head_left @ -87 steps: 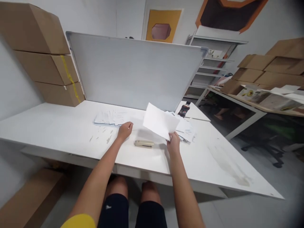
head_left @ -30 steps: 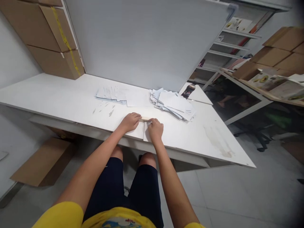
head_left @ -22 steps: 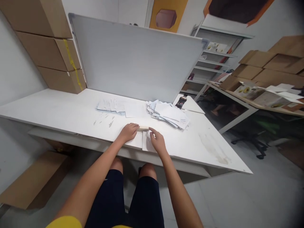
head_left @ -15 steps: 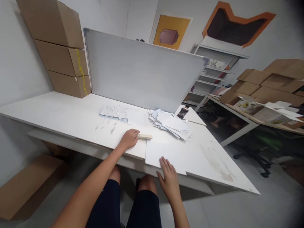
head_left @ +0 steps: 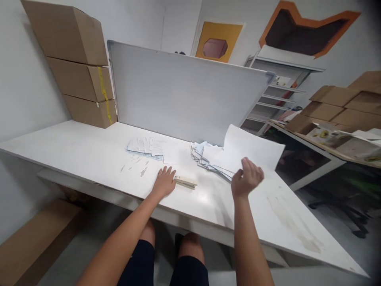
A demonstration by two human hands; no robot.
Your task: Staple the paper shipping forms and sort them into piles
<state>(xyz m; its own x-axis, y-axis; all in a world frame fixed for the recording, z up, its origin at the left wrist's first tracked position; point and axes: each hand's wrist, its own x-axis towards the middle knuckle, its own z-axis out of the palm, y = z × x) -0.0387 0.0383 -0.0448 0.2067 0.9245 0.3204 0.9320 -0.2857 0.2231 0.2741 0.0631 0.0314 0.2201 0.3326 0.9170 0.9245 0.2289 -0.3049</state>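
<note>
My right hand (head_left: 247, 179) is raised above the table, its fingers closed on a white sheet of paper (head_left: 253, 146) that curves upward in the air. Flat on the tabletop lies my left hand (head_left: 164, 182), open, fingers spread, with the thumb side at the end of a cream stapler (head_left: 186, 182). Whether it touches the stapler I cannot tell. Behind the lifted sheet is a messy pile of papers (head_left: 208, 155), partly hidden by it. Farther left, a fanned set of papers (head_left: 145, 146) rests beyond my left hand.
A whiteboard (head_left: 178, 95) stands along the back of the white table (head_left: 98, 159). Stacked cardboard boxes (head_left: 89, 81) stand at the left rear. Dark smudges mark the tabletop. On the right, another table holds more boxes (head_left: 330, 103), with a shelf rack (head_left: 279, 95) behind.
My right hand has gone from resting on the sheet at the table's front edge to lifting it up and rightward over the pile. My left hand's fingers have spread beside the stapler.
</note>
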